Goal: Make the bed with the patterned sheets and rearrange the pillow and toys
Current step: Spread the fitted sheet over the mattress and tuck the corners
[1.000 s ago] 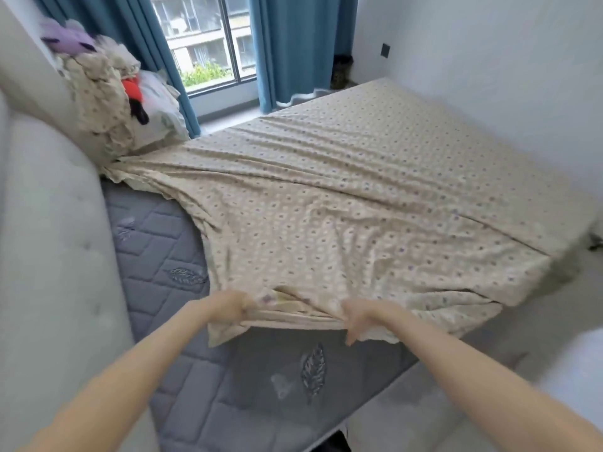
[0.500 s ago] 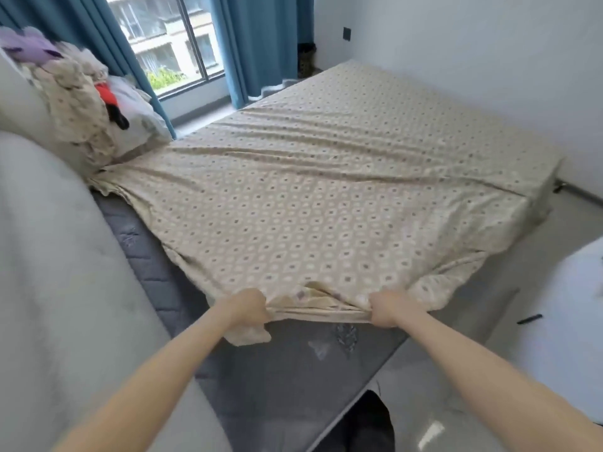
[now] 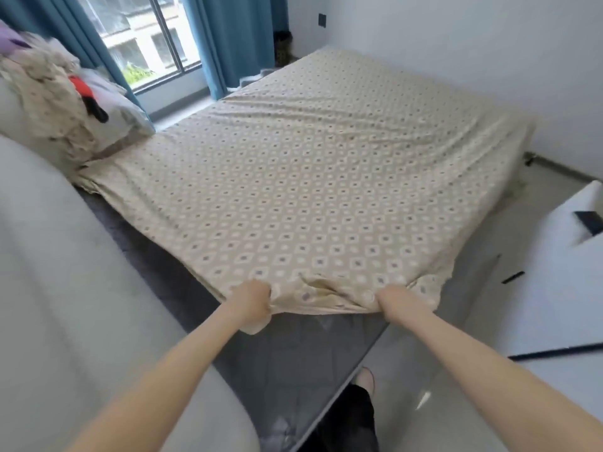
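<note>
**Person's body: bare arms, dark legwear**

Left forearm (image 3: 182, 363) and right forearm (image 3: 463, 350) are running bare from the lower frame edge up to the wrists. Left hand (image 3: 253, 300) and right hand (image 3: 396, 300) are showing bare as well. Low between the arms, a black loose fabric trouser leg (image 3: 355, 419) is showing. Just above it a rounded toe end (image 3: 366, 380) is peeking out; foot or slipper, blur is making it unclear.

One patterned sheet (image 3: 310, 177), one grey mattress (image 3: 287, 360) beneath. Two hands near: left hand (image 3: 253, 298), right hand (image 3: 393, 300). Far off, two blue curtains, left curtain (image 3: 65, 27) and right curtain (image 3: 235, 44), one window (image 3: 146, 37), one pillow (image 3: 114, 102) far left.
</note>
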Tool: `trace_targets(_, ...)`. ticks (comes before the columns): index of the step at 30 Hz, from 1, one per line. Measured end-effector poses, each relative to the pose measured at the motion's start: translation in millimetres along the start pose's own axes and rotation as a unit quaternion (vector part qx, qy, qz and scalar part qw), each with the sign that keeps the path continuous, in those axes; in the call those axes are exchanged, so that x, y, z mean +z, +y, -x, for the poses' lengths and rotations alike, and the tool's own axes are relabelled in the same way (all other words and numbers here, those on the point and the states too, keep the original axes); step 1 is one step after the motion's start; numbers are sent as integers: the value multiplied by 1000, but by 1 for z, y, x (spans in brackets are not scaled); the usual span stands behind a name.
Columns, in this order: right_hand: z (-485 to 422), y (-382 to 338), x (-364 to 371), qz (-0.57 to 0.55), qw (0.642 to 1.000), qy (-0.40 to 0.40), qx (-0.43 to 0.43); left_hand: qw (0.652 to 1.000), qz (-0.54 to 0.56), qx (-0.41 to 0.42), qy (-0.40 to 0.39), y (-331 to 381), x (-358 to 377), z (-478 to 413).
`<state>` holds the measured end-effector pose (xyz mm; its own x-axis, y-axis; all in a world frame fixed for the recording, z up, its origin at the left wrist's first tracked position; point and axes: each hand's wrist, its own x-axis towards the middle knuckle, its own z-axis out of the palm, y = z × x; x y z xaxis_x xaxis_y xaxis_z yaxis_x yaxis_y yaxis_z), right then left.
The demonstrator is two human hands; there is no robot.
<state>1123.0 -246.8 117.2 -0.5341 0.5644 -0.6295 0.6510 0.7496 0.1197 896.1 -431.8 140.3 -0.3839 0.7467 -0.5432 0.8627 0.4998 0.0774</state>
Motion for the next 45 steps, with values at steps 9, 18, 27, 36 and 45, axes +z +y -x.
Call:
trace_targets(9, 13, 2, 41, -42, 999, 26, 2, 997, 45, 23, -58, 10, 48, 1)
trace_targets(18, 2, -1, 105, 13, 1000, -4, -15, 988, -28, 33, -148, 20, 93, -13)
trace_targets(27, -23, -13, 148, -6, 997, -64, -33, 977, -33, 35, -207, 13, 137, -31)
trace_targets(36, -57, -21, 190, -22, 994, -100, -29, 968, -30, 33, -246, 11, 187, -60)
trace_targets(45, -94, -27, 231, -42, 990, -131, -27, 963, -47, 31, -263, 10, 237, -91)
